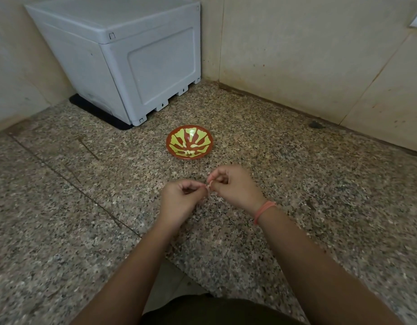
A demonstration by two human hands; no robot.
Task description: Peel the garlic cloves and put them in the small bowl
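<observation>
Head camera looks down on a speckled granite counter. At its far left corner a grey plastic box stands on a black mat. Toward the middle, the left hand has its fingers curled and pinches one end of a garlic clove, held just above the counter. Beyond the clove, nearer the back wall, sits the small bowl, red with a yellow-green pattern, with a few pale peeled cloves lying in it. The right hand meets the left and pinches the same clove with fingertips and thumb. A pink wristband circles the right wrist.
</observation>
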